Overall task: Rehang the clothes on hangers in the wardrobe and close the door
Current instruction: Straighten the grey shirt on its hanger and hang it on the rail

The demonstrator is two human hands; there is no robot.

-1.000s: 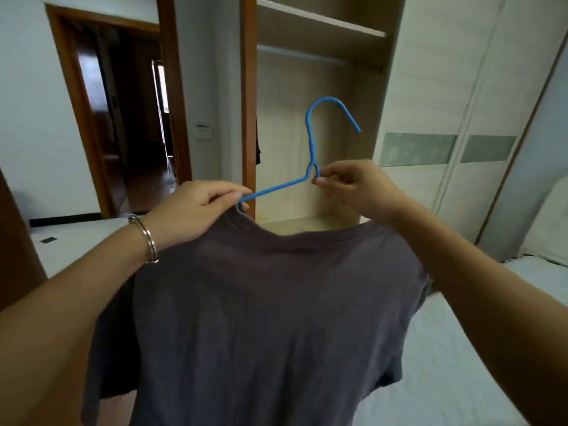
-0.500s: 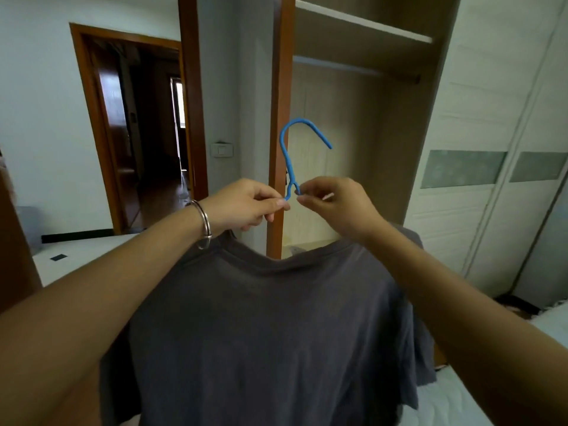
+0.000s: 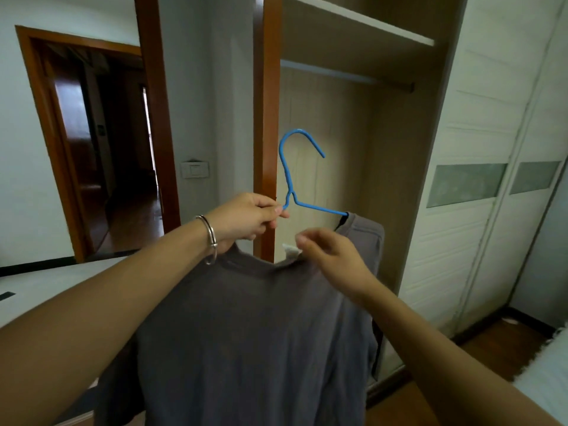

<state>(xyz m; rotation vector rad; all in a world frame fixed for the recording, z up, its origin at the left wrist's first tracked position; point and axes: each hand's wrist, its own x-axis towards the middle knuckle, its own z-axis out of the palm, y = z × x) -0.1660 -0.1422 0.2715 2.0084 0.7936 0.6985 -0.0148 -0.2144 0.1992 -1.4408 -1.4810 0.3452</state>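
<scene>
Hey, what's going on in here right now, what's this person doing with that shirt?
A person is fitting a grey T-shirt onto a blue wire hanger. The left hand pinches the hanger's left arm just below the neck, and the right hand tugs at the collar. Only the right shoulder sits on the hanger so far. The wardrobe rail ahead is bare, the door open.

Matt grey cloth shirt point(image 3: 255, 333), smooth blue hanger point(image 3: 289, 179), shiny metal bangle point(image 3: 210, 241)

shirt point(image 3: 246, 333) on hanger point(image 3: 287, 167) before wardrobe point(image 3: 353, 133)
</scene>
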